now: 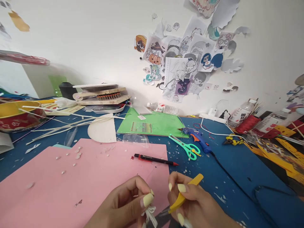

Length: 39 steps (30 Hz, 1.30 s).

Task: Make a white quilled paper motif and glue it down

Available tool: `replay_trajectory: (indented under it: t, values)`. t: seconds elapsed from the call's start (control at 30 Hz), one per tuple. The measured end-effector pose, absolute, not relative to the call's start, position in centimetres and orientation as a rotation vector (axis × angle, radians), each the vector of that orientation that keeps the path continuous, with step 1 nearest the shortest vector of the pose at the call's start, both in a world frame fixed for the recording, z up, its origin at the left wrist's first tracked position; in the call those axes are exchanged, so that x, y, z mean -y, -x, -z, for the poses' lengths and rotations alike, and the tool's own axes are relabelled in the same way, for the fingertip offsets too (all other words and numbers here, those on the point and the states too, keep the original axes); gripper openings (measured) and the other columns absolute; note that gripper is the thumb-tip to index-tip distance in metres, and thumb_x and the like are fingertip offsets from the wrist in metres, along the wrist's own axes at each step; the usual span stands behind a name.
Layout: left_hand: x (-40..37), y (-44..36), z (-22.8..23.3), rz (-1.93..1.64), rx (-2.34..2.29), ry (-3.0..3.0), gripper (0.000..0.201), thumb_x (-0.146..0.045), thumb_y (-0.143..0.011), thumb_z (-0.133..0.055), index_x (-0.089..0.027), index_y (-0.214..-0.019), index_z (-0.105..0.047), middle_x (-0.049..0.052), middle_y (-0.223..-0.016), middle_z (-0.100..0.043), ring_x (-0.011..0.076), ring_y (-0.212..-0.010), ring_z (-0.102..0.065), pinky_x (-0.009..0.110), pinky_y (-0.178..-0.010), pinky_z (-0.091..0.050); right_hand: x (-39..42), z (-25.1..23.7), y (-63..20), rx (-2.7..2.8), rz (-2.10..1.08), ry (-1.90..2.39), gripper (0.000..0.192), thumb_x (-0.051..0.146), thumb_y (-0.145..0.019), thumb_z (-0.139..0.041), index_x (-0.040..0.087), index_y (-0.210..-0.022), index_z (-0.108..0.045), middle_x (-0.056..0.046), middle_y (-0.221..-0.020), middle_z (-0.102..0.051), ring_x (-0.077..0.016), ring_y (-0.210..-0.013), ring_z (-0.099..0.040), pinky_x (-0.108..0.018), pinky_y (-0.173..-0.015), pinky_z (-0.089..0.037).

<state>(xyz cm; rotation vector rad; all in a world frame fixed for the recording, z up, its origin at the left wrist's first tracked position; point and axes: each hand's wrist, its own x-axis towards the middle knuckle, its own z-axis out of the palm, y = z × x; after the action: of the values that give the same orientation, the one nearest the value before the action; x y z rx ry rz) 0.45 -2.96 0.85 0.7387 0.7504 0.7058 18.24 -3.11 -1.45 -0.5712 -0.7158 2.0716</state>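
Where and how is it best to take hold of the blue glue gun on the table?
Take the blue glue gun by its handle, behind the orange trigger, probably best from the near right. It lies with the handle slanting toward that side, where the cord leaves it, and the front end pointing away left.

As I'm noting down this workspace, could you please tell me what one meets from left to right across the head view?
Red and gold bowl → left hand pinching a looped white strip → right hand holding a yellow-handled tool → bottle with red lettering.
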Motion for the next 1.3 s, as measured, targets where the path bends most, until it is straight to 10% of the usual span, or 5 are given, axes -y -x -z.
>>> replay_trajectory:
  t: [1.3]
  values:
    - [3.8,-0.1,-1.9,-0.609,-0.666,-0.797,0.014,-0.022,-0.073,-0.06,-0.017,-0.065,-0.05,-0.005,-0.053,-0.054,0.0049,-0.041,-0.05,0.016,-0.047,-0.037,3.3,0.5,-18.9,1.186,-1.824,0.641,0.013,0.013,-0.059,-0.07,0.02,-0.069,-0.066,0.001,-0.071,-0.064,-0.0087,-0.065,-0.058,-0.017,-0.056,-0.045]
